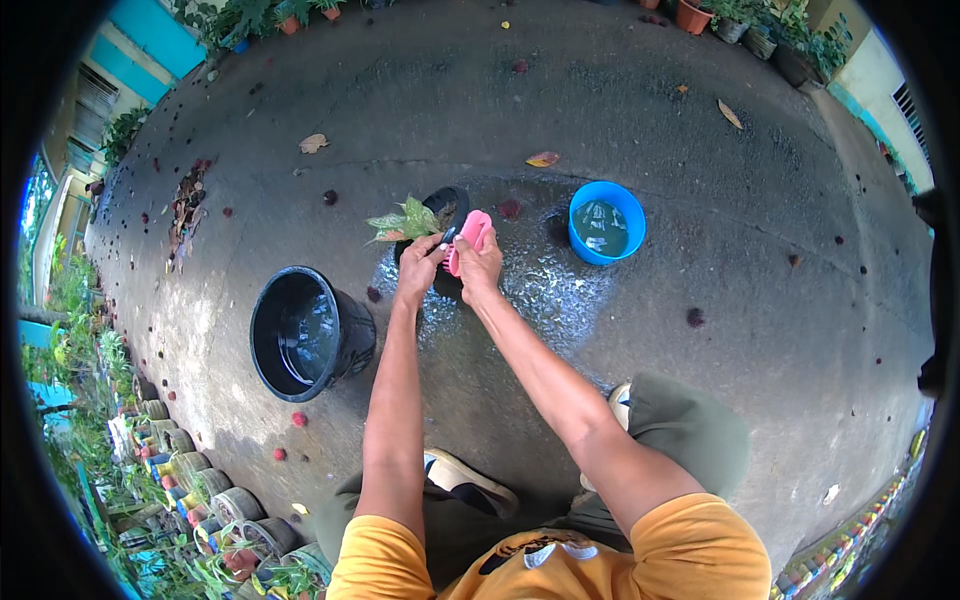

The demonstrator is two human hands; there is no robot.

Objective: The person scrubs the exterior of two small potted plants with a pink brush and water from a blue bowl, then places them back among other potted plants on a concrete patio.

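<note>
A black plastic plant pot (pixel 460 204) with soil and a plant with pale green, pink-edged leaves (pixel 409 220) is tilted in front of me. My left hand (pixel 418 264) grips the pot's rim. In my right hand (pixel 478 262) is a pink scrubbing brush (pixel 472 234), its bristles against or close beside the pot's outer side. My fingers and the brush hide part of the pot. To the left, a large black bucket (pixel 352 330) holds water. A blue plastic pail (pixel 639 225) with cloudy water stands to the right.
Wet, foamy concrete (pixel 551 292) lies between pot and blue pail. Dry leaves (pixel 542 159) and dark red fruits (pixel 695 317) dot the ground. Potted plants line the left edge and the top, including a terracotta-colored pot (pixel 693 18). My shoes (pixel 471 480) are near the bottom.
</note>
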